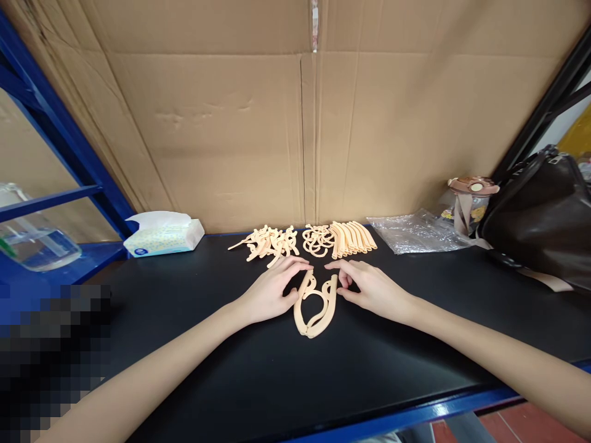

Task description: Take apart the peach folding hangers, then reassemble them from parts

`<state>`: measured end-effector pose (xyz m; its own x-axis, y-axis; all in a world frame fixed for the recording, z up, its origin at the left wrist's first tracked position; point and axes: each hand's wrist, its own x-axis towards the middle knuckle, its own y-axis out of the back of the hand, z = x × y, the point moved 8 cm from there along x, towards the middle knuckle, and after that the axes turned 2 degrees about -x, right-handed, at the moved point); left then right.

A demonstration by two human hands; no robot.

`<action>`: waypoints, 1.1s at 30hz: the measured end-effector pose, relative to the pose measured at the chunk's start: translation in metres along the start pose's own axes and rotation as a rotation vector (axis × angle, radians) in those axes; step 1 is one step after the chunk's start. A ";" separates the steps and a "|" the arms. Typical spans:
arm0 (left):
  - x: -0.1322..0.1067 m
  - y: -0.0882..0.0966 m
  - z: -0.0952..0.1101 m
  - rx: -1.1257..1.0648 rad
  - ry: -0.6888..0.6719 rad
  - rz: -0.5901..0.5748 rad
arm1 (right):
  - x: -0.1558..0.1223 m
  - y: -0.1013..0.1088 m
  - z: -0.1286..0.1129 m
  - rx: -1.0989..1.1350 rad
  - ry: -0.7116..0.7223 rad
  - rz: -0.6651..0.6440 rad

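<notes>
A beige plastic folding hanger [329,317] lies on the black tabletop in front of me, its two arms folded upward into a U around a ring-shaped hook. My left hand [272,289] is at the left arm, fingertips at its upper end and thumb against its outer side. On the other side, my right hand [372,289] has its thumb by the right arm and its index finger stretched out just above the tip. The remaining right fingers are curled. Behind the hands lie a heap of small beige hanger pieces [265,242], a pile of hooks [316,240] and a row of curved arms [353,239].
A tissue pack [164,234] sits at the back left. At the back right are a clear plastic bag [415,232], a strapped bottle [471,200] and a dark bag [545,221]. Cardboard [221,135] walls the back; a blue frame [60,123] stands left.
</notes>
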<state>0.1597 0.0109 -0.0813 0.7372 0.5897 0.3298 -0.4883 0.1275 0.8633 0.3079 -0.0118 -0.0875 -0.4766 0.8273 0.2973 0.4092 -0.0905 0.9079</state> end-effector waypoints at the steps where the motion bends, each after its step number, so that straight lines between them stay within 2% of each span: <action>1: 0.000 0.000 0.002 0.000 -0.010 -0.005 | 0.000 0.000 -0.001 0.007 0.008 0.006; 13: -0.002 -0.002 0.014 -0.003 -0.084 -0.070 | 0.000 0.008 -0.013 0.125 0.055 0.044; 16: -0.002 -0.002 0.016 -0.009 -0.094 -0.080 | -0.002 0.007 -0.017 0.154 0.066 -0.008; 22: -0.003 -0.004 0.014 0.007 -0.092 -0.102 | -0.006 -0.009 -0.020 0.138 0.142 -0.209; 26: -0.005 -0.008 0.012 0.003 -0.109 -0.112 | -0.007 -0.015 -0.018 0.129 0.172 -0.245; 33: -0.004 -0.009 0.008 0.029 -0.070 -0.096 | -0.006 -0.010 -0.008 0.179 0.029 -0.179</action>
<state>0.1652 0.0012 -0.0875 0.8114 0.5183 0.2701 -0.4008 0.1571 0.9026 0.2998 -0.0203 -0.0962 -0.5751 0.8047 0.1471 0.4464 0.1581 0.8807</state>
